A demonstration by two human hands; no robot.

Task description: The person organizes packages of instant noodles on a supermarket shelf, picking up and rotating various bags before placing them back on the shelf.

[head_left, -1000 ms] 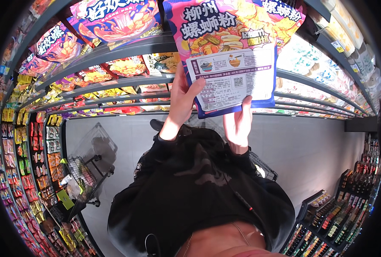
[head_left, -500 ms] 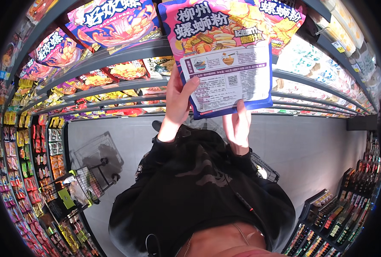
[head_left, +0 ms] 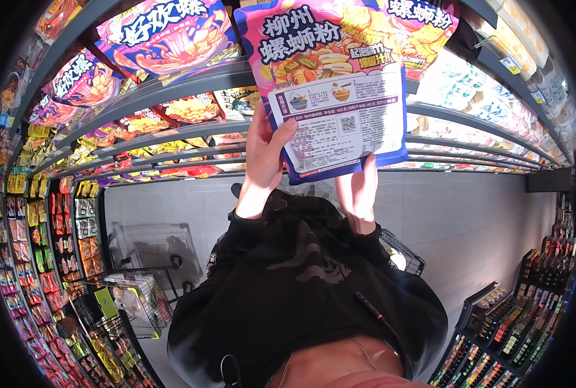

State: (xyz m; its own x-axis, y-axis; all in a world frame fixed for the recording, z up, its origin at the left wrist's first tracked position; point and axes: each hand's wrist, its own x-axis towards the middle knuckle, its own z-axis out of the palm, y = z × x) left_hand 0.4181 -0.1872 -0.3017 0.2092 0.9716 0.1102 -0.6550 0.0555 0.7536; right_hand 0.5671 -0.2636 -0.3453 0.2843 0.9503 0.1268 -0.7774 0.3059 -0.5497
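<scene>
Both my hands hold up a bag of instant rice noodles (head_left: 330, 90), pink and blue, its printed back with a white label and noodle pictures turned toward me. At its left edge my left hand (head_left: 267, 145) grips with the thumb laid over the front; the other fingers are hidden behind. My right hand (head_left: 360, 187) holds the bottom edge, thumb in front and the rest behind the bag. Similar noodle bags (head_left: 171, 35) lie on the shelf just beyond, to the left, and another (head_left: 423, 32) to the right.
Curved tiers of shelf (head_left: 171, 81) carry packaged food ahead of me. A shopping cart (head_left: 139, 294) with goods stands at the left, near racks of small packets (head_left: 52, 258). Part of a black wire basket (head_left: 412, 258) shows by my right side. Dark display shelves (head_left: 495, 323) stand lower right.
The noodle bag has shifted very slightly left in my hands. The shopping cart at the left has moved a little nearer to me.
</scene>
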